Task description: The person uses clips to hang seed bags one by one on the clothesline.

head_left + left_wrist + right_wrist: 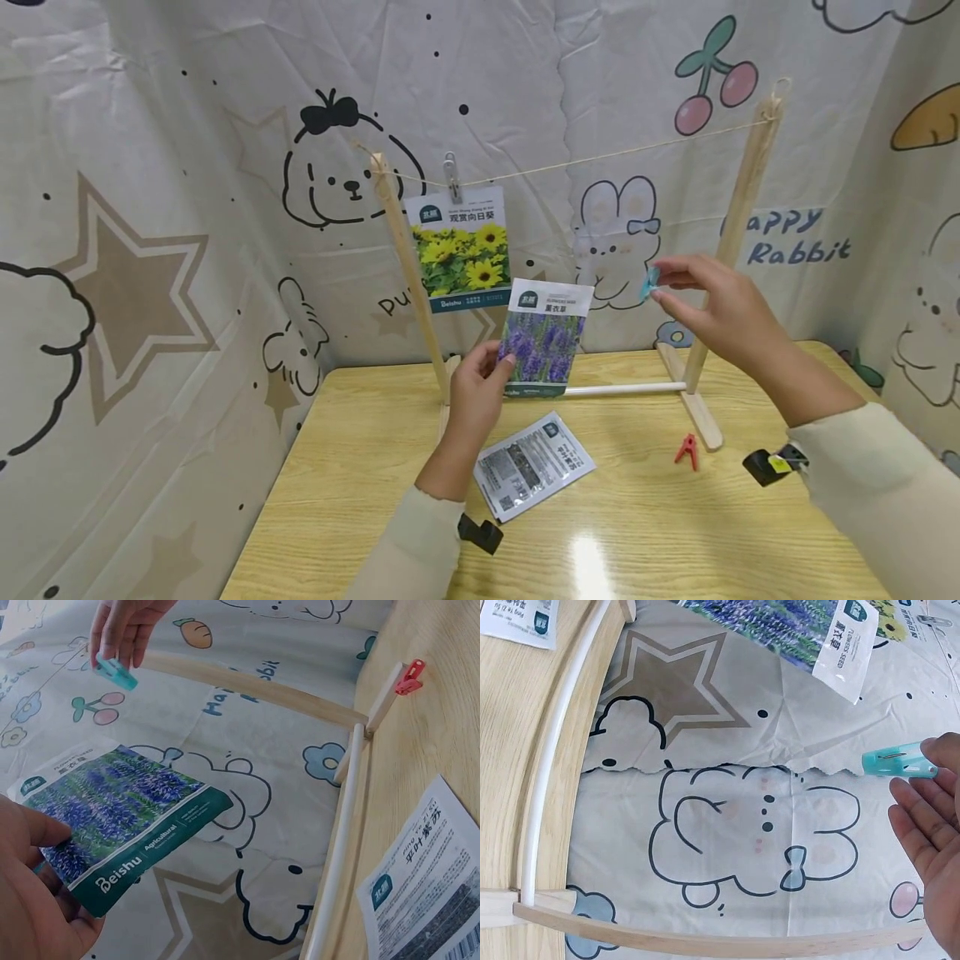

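Purple-flowered seed packet point(546, 342), held above the table point(360, 467); the word "Agricultural" at its base is made legible by the left wrist view, not by the head view. Its lower left edge is pinched between thumb and fingers of the left hand point(480, 383); a blue clothespin point(649, 284) is pinched in the raised right hand point(716, 304). Blooms are printed between a white top and green band. Beyond, a yellow-flowered packet point(461, 258) is clipped to a string point(615, 156).
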Tool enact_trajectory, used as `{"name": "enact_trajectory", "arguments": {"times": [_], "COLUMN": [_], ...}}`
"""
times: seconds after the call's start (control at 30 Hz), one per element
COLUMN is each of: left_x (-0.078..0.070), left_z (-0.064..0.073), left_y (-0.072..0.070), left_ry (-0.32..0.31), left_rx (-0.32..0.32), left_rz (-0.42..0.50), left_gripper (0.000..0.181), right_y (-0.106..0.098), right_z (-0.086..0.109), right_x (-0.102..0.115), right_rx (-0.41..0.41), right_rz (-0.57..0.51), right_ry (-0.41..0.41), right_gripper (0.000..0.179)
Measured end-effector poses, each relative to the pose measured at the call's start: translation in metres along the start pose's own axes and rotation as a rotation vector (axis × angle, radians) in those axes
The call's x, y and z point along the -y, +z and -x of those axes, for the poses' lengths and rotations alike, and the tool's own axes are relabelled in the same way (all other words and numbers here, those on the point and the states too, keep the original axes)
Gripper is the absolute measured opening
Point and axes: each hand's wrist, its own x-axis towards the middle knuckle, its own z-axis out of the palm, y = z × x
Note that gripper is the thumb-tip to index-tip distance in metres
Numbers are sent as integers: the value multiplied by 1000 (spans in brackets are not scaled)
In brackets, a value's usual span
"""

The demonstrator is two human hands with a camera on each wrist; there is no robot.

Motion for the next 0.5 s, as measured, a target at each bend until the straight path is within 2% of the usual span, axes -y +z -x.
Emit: {"name": "enact_trajectory", "arguments": {"times": [0.3,0.5], "left_x": [-8,-11], "left_z": [-6,-10], "left_y": [2,1], "left_ry": [18,30], "left_rx": [19,25], "left_rz": [-32,-12], "left_gripper": [18,19], "right_y": [-5,-7], "right_z": [-12,-18], "right_x": [12,20], "right_rx": [-8,4], "right_rz": [-103,-109], "right_ry": [18,22], "right_gripper": [38,38]}}
